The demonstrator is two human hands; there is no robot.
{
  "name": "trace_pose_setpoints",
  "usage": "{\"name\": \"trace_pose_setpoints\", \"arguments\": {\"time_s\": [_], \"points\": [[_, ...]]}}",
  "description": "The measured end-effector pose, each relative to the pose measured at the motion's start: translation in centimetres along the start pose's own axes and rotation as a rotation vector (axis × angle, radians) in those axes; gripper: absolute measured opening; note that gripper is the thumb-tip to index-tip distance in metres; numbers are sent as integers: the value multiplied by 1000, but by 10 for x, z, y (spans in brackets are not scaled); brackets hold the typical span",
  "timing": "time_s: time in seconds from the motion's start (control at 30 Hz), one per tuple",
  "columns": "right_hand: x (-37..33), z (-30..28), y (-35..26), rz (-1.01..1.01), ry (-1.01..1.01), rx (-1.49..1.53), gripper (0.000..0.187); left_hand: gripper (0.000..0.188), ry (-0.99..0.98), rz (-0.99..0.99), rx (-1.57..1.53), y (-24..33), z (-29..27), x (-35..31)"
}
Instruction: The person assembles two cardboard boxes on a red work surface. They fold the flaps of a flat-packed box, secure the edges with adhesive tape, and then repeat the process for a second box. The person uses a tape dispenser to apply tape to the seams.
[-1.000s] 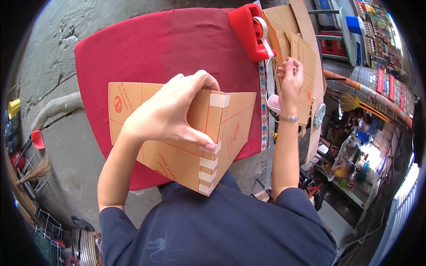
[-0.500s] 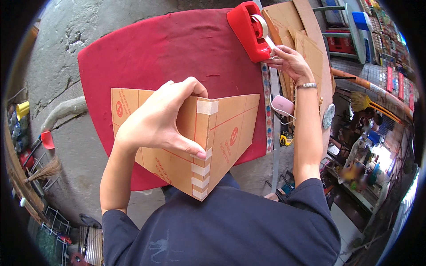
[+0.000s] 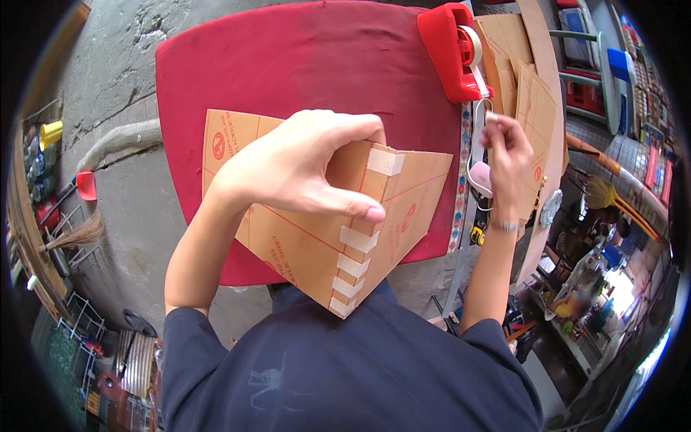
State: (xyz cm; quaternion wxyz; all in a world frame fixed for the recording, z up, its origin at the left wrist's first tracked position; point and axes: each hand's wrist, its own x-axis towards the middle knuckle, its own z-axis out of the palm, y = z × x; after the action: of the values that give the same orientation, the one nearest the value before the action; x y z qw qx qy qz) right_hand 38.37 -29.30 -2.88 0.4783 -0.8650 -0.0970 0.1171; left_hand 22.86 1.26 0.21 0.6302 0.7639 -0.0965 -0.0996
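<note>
Two brown paper-covered sheets meet upright at a corner near my body: the left sheet (image 3: 295, 248) and the right sheet (image 3: 417, 191). Several short strips of whitish tape (image 3: 352, 266) bridge their shared edge. My left hand (image 3: 302, 169) grips this corner from the left, thumb across the outer edge and fingers bent over the top. Pinched in the fingertips of my right hand (image 3: 511, 162) is a small piece of tape (image 3: 491, 117), apart from the sheets. Just beyond that hand, a red tape dispenser (image 3: 441, 54) rests at the far right of the red-covered table (image 3: 288, 61).
More brown sheets (image 3: 538, 108) lie on a wooden board right of the dispenser. A pink device with a white cable (image 3: 480, 178) and a yellow tape measure (image 3: 478, 233) are beside my right wrist. Brooms stand at both sides; a person sits far right.
My right hand has come away from the dispenser toward me, now with a torn-off piece of tape. My left hand still grips the corner. The whole view has shifted slightly.
</note>
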Motion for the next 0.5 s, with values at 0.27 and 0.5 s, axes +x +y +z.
{"name": "trace_pose_setpoints", "arguments": {"time_s": [0.27,0.5], "points": [[-98,42,-153,126,-441,118,45,49,-101,77,40,-7,-8,8],[-113,68,-176,46,-452,-203,33,51,-176,25,-199,-11,-11,9]]}}
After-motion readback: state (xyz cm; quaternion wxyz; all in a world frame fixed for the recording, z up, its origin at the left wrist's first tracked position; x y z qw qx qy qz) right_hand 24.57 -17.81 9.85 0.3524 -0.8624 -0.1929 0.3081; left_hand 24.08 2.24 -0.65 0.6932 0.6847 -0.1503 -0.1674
